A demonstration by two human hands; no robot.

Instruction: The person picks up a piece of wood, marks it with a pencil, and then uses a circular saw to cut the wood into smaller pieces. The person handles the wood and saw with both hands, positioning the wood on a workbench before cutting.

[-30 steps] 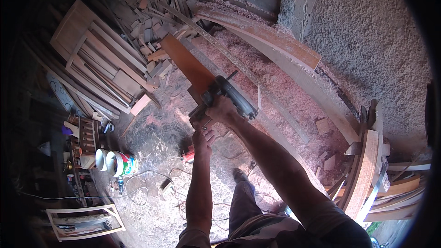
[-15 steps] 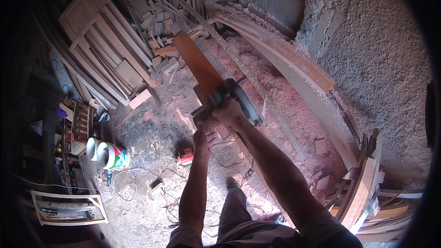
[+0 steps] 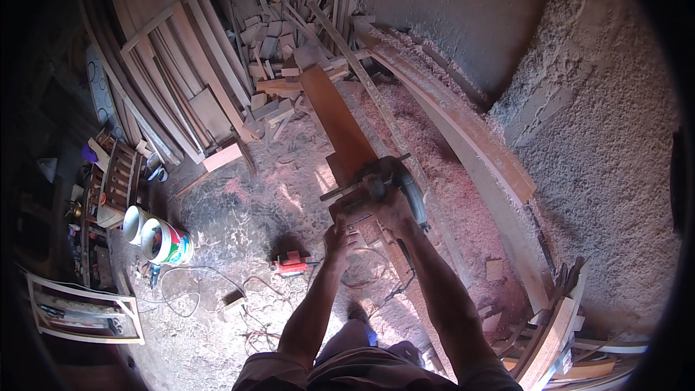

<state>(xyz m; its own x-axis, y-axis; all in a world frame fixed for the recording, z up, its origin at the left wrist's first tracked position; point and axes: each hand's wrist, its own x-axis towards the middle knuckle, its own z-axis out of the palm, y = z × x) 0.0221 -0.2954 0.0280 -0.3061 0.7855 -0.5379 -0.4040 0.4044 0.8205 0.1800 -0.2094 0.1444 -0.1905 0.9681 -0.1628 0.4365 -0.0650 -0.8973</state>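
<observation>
Fingers of right hand (image 3: 394, 210) wrapped on circular saw (image 3: 373, 188), left hand (image 3: 339, 235) fingers pressed on reddish plank (image 3: 337, 119)

**Lighting and picture quality: strong sun at centre, heavy falloff at the rim**

Hard daylight is falling from above onto the sawdust floor (image 3: 239, 210), washing patches of it to a pale pinkish glare. The person's arms are casting short, sharp shadows below the circular saw (image 3: 376, 188). The long board (image 3: 340, 123) is showing warm and evenly lit. The left side, around the paint buckets (image 3: 159, 235), is sitting in dim shade with detail lost. Fisheye distortion is bending the stacked planks (image 3: 166, 65) toward the rim, and a black vignette is closing every corner. Focus is holding fairly crisp centrally, softening outward.
</observation>
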